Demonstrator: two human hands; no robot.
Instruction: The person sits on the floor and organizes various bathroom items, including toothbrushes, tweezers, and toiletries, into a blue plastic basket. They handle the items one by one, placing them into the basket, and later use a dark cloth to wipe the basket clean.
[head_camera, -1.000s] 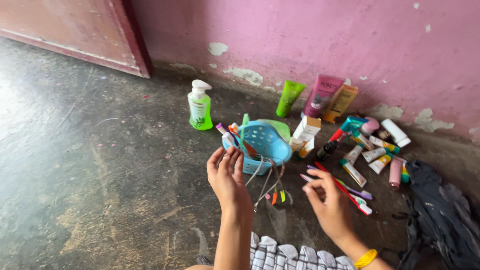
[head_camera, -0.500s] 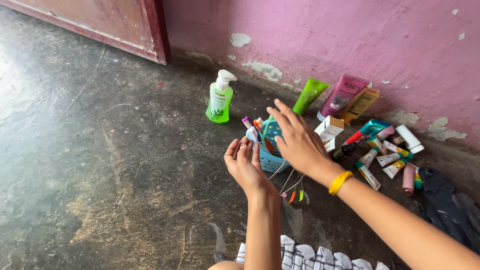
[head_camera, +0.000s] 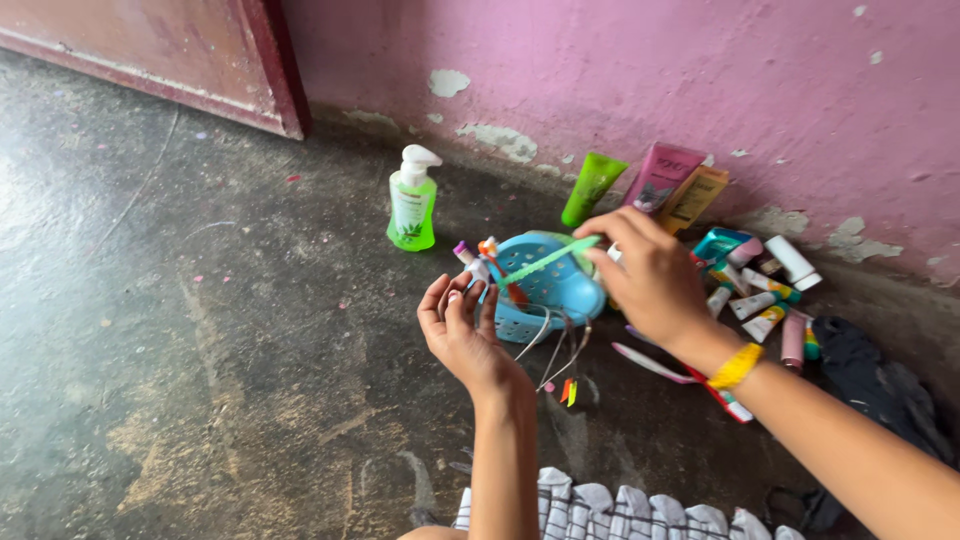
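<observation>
A light blue perforated basket (head_camera: 548, 290) lies tipped on the floor with toothbrushes and small tubes poking out of its left side. My right hand (head_camera: 648, 278) is over the basket's right end, pinching a green toothbrush (head_camera: 548, 259) that slants across the basket top. My left hand (head_camera: 458, 328) hovers just left of the basket, palm up, fingers curled loosely, holding nothing. Thin metal tongue cleaners (head_camera: 556, 358) with coloured tips lie in front of the basket.
A green pump bottle (head_camera: 412, 205) stands left of the basket. Green, pink and orange tubes (head_camera: 655, 185) lean on the pink wall. Several small tubes (head_camera: 765, 295) and toothbrushes (head_camera: 660, 368) lie at right, beside dark cloth (head_camera: 880, 385). A red-brown door (head_camera: 170, 50) is upper left.
My right hand came from the toothbrushes at right, reached across to the basket, and now holds a green toothbrush pulled out over it. My left hand stayed beside the basket.
</observation>
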